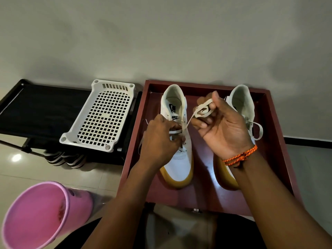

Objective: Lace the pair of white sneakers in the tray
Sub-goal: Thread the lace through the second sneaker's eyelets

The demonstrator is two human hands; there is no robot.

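Near left a pink bin [36, 216], then the red tray [276, 141] with both white sneakers [181, 162], left hand [158, 139] pinching lace at the left shoe's eyelets, right hand [222, 126] curled round the coiled lace [203, 110] above, white basket [102, 117] far left.

You can read "NIKE" with a swoosh on the tongue label [174, 117] of the left sneaker [177, 133]. A mirrored Nike logo sits printed on its insole [172, 108]. Nothing else in front of you is legible.
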